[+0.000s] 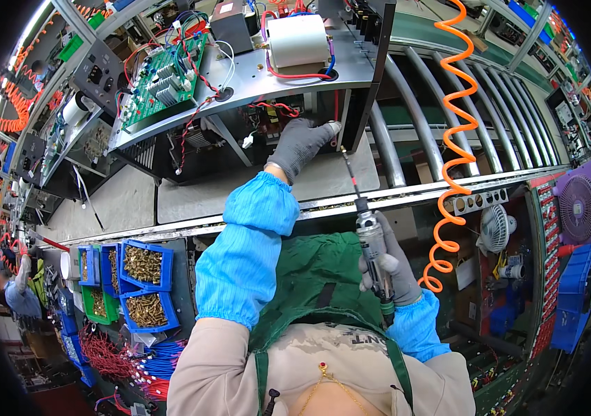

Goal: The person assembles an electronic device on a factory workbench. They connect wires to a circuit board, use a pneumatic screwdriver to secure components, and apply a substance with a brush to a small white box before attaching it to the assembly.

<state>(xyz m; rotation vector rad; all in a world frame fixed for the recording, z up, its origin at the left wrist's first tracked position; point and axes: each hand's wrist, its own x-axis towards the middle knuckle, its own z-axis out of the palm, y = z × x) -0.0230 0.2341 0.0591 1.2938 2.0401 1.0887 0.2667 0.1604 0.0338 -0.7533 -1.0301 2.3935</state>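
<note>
My right hand (pixel 393 262), in a grey glove, grips a power screwdriver (pixel 372 243) with a clear-grey body. Its long bit points up and away, its tip close to the front right corner of a metal equipment chassis (pixel 254 87). My left hand (pixel 302 145), also gloved, reaches into the chassis's open lower bay by that corner. Its fingers are bent together; what they hold, if anything, is hidden. A red wire (pixel 336 104) hangs just above its fingertips. On the chassis top are a green circuit board (pixel 164 83) and a white cylinder (pixel 298 40) with red and blue wires.
Metal conveyor rollers (pixel 424 114) run to the right of the chassis. An orange coiled hose (pixel 451 159) hangs there. At left stand blue bins (pixel 146 265) of brass-coloured fasteners, beside red wire bundles (pixel 108 353). A purple fan (pixel 579 201) is at far right.
</note>
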